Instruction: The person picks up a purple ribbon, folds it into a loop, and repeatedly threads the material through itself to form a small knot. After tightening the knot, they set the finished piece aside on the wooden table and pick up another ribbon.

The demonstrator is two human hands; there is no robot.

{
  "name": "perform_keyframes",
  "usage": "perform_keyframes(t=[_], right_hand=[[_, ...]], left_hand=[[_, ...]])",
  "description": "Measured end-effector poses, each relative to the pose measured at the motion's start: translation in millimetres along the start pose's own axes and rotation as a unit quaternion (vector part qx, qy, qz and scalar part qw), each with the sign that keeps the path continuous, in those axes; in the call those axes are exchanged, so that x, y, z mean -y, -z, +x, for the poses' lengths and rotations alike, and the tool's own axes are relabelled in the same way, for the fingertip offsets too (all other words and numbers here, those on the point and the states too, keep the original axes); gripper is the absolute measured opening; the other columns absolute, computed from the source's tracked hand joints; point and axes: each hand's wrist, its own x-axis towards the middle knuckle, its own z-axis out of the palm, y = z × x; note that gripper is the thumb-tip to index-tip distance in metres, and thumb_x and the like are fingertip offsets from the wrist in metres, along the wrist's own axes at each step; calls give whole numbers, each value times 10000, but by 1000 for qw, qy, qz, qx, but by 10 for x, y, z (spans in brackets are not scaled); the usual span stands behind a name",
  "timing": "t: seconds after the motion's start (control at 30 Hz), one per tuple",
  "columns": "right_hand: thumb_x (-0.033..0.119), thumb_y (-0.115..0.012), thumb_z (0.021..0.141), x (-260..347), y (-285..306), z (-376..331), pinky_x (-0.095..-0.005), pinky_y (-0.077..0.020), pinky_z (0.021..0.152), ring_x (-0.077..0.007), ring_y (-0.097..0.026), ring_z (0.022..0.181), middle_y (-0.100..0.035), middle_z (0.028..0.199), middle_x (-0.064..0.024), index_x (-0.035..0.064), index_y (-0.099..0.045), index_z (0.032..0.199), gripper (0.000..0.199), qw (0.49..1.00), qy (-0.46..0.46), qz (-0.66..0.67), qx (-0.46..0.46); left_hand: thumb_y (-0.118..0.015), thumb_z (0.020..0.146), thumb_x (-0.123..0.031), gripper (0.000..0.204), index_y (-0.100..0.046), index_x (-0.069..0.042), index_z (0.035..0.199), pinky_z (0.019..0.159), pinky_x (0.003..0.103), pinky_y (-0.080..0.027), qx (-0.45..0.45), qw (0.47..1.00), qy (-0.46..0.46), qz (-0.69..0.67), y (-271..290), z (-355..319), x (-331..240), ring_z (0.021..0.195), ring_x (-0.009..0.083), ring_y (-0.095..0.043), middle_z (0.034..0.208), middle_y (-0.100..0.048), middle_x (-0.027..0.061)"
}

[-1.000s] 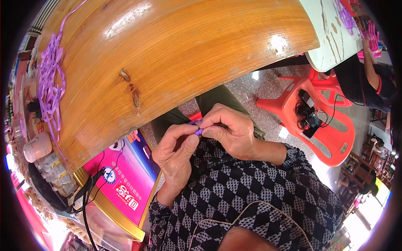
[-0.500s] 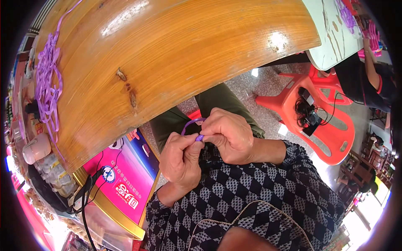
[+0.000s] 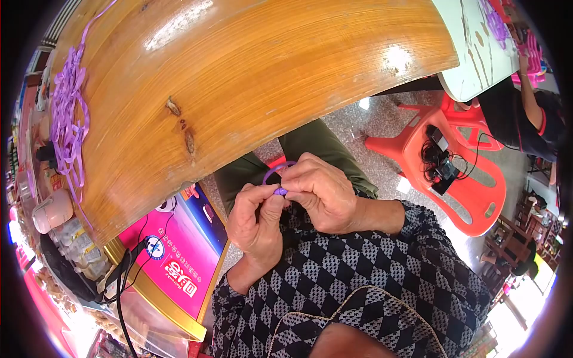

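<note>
Over my lap, just off the near edge of the wooden table, both hands meet around a purple ribbon (image 3: 280, 191). My left hand (image 3: 255, 221) pinches a small folded or knotted part of it between thumb and forefinger. From the other side, my right hand (image 3: 322, 194) grips the same piece with its thumb and curled fingers. A loop of the ribbon arches up behind the fingertips. How the ribbon is folded inside the fingers is mostly hidden. At the far left of the table lies a tangled heap of purple ribbon (image 3: 70, 113).
The wooden table (image 3: 268, 71) spans the space ahead. To the right stands a red plastic stool (image 3: 459, 179) with a black device and cables (image 3: 441, 158) on it. A pink display case (image 3: 173, 256) is at lower left. Another person (image 3: 531, 113) sits at a white table (image 3: 477, 53).
Both hands have shifted slightly, with the pinched piece a little higher and further left. The ribbon loop behind the fingers now stands higher and rounder.
</note>
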Motion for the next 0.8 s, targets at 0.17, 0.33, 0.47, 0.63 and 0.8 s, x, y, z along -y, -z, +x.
perform_keyframes(t=[0.17,0.33,0.47,0.63,0.8], right_hand=[[-5,-663,771,15,58,-8,-313,-455,574,-255,-575,671,-596,808,-164,-45,-561,861,143,997,-69,42,3],[-13,-675,757,24,50,-11,-311,-462,587,-246,-583,685,-606,801,-146,-46,-570,860,151,996,-77,43,-2],[-10,-673,760,11,70,-16,-307,-466,601,-239,-589,697,-608,802,-137,-44,-583,856,137,995,-86,49,23],[8,-666,774,75,94,35,-303,-472,616,-247,-583,673,-598,762,-130,-47,-588,845,118,978,-187,77,52],[-59,-658,630,-1,105,17,-308,-414,463,-246,-513,543,-529,657,-119,-66,-573,811,200,996,23,-48,74]], left_hand=[[-596,876,-94,170,-562,32,985,596,190,-434,50,986,123,-98,102,85,-204,674,97,-561,744,-588,43],[-582,899,-187,223,-569,19,984,611,173,-414,53,938,265,-216,122,111,-194,691,65,-542,782,-608,39],[-604,878,-176,220,-565,17,977,574,183,-389,57,951,262,-152,145,72,-174,648,88,-533,749,-601,56],[-592,891,-156,173,-567,14,905,552,184,-392,35,979,174,-104,131,28,-152,619,56,-489,718,-568,10],[-631,837,-81,112,-582,19,840,497,244,-372,70,993,61,69,173,51,-172,550,117,-471,668,-548,55]])
